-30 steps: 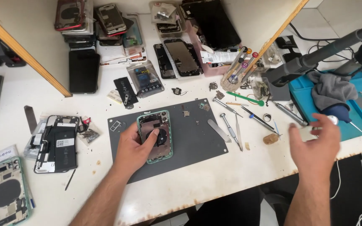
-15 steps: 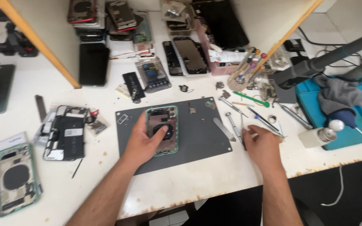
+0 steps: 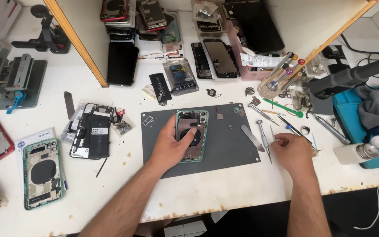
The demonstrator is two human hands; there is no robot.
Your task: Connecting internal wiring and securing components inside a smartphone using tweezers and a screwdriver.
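An opened green phone housing (image 3: 193, 131) lies on a grey work mat (image 3: 224, 145) in the middle of the white bench. My left hand (image 3: 172, 145) rests on it, fingers spread over its lower half, pressing it to the mat. My right hand (image 3: 292, 151) hovers at the mat's right edge, fingertips pinched by thin tools: a small screwdriver (image 3: 264, 138) and a flat metal spudger (image 3: 252, 137). Whether it holds one of them is unclear.
A second green housing (image 3: 43, 172) and an opened black phone (image 3: 93, 136) lie left of the mat. A tool cup (image 3: 277, 79), a white bottle (image 3: 359, 152) and a blue mat (image 3: 352, 114) stand right. Phones and parts fill the shelf behind.
My right hand came down from the air at the right to the tools beside the mat. My left hand stayed on the green housing. The camera shifted.
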